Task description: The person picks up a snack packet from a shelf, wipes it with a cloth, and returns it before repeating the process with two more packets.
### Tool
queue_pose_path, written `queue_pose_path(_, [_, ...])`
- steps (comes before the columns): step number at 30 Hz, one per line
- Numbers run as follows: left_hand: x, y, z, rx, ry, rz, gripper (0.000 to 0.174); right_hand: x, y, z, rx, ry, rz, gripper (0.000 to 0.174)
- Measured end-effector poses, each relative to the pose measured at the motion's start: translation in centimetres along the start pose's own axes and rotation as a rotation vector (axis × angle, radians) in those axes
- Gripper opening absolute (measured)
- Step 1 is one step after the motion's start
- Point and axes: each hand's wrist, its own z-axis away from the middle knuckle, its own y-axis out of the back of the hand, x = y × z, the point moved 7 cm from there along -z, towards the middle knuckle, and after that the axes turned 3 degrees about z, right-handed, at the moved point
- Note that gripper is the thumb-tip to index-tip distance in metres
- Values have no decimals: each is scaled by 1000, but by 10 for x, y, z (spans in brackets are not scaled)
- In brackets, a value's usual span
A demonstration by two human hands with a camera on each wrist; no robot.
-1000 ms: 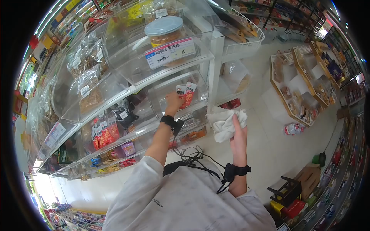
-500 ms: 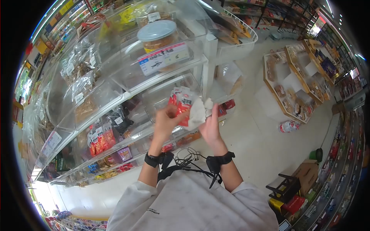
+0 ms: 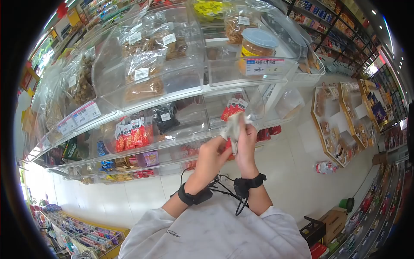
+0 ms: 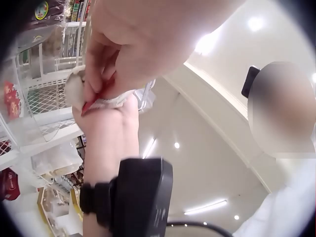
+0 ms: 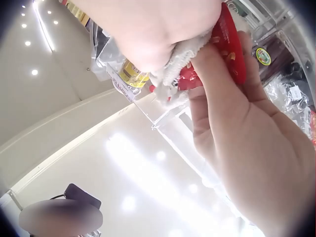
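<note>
In the head view my left hand (image 3: pixel 210 160) pinches a red snack packet (image 3: pixel 229 143), seen also as a red packet (image 5: pixel 231 47) under its thumb in the right wrist view. Facing it, my right hand (image 3: pixel 246 146) grips a crumpled white cloth (image 3: pixel 233 128), which lies against the packet. The left wrist view shows my left hand (image 4: pixel 143 42) with bent fingers on the packet's red edge, the cloth (image 4: pixel 75 91) behind. Beyond the hands, red and white packets (image 3: pixel 233 107) appear to stand in a clear bin; fingers and cloth cover much of the held packet.
Clear bins run along the shelf at left, one with red packets (image 3: pixel 131 134). Above is a tub with a blue lid (image 3: pixel 260 39) behind a price tag (image 3: pixel 264 67). A wooden-edged display (image 3: pixel 330 123) and a wrapped bundle (image 3: pixel 325 167) are on the right.
The left hand has drawn a packet out of the bin and back toward the body. The cloth has moved left to meet it. The head view has turned left, shifting the shelf rightward.
</note>
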Motion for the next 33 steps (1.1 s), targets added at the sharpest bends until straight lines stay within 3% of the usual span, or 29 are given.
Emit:
queue_pose_path(2, [12,11,5,27,-66,-47,21,11,-2,-2,78,-38,3,50])
queue_pose_path(5, [2,36,3,59,11,57,19,7,-21,5,-42,-58,-46,37])
queue_pose_path(8, [-15,52,4,94,77,143,19,-26,-67,28,-110,154,125,23])
queue_pose_path(9, [-16,56,3,96,87,152,19,-26,-71,30,-115,146,142,21])
queue_pose_path(12, [-1,53,10,72,-99,-41,21,-24,-66,32,-64,165,272,20])
queue_pose_path(15, [4,49,17,62,-151,-50,23,-10,-54,22,-41,66,214,28])
queue_pose_path(16, [8,52,15,85,-130,35,18,-3,-50,18,-14,21,88,35])
queue_pose_path(19, [6,71,7,143,-105,41,16,10,-53,18,4,-102,-202,35])
queue_pose_path(20, [-6,71,6,175,37,222,16,12,-58,21,-54,-125,-117,33])
queue_pose_path(23, [-17,80,5,153,78,125,17,8,-75,29,-126,20,49,33])
queue_pose_path(26, [11,78,3,-17,-56,77,14,-4,-59,20,-102,-6,195,32])
queue_pose_path(30, [0,98,-2,165,80,264,18,-24,-57,19,-107,146,469,34])
queue_pose_path(32, [-1,101,-12,101,145,428,16,-24,-67,28,-211,224,563,34])
queue_pose_path(33, [0,101,-13,71,179,509,16,-16,-65,29,-235,177,568,33])
